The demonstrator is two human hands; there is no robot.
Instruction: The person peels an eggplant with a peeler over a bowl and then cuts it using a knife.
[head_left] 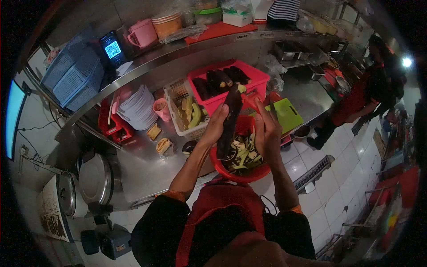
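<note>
Clock centred on the held aubergine, far edge at 12. Steel counter [142, 174] runs from 8 round to 2. Co-worker [378, 84] in dark top and red apron at 2–3, well apart. Pink tub [259, 87] at 12, whole dark aubergines [215, 82] lying in it. Red basin [242, 179] at 5, just below the work, loaded with pale and green strips and pieces. White crate [189, 131] at 10, yellow-green vegetables inside. Plate stack [136, 109] at 9, leaning, beyond the crate. Green board [289, 116] at 3.

Left hand [216, 127]: wrapped on the held aubergine's 9 o'clock side, thumb up. Right hand [267, 127]: fingers pinching a red tool, index extended. Held aubergine [229, 127]: raised over the basin, tilted, pale top end toward 1, skin mostly dark. Red tool [252, 101]: by that top end; contact can't be told.
</note>
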